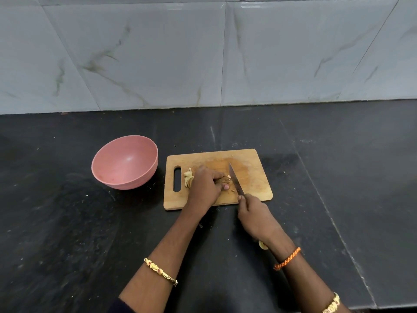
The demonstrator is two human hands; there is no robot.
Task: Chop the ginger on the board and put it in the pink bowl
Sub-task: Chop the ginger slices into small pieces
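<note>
One wooden board [248,168] and pink bowl [125,162] sit on black counter [67,222].

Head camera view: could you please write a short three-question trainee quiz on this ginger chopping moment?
1. True or false: the round pink plastic bowl already holds ginger.
2. Which hand grips the steel-bladed kitchen knife? A left hand, B right hand.
3. Fill in: the pale cut ginger slices lie beside the rectangular wooden chopping board's ____ slot.

Key:
1. False; it looks empty.
2. B; the right hand holds the knife while the left hand steadies the brown ginger piece.
3. Handle.
</note>
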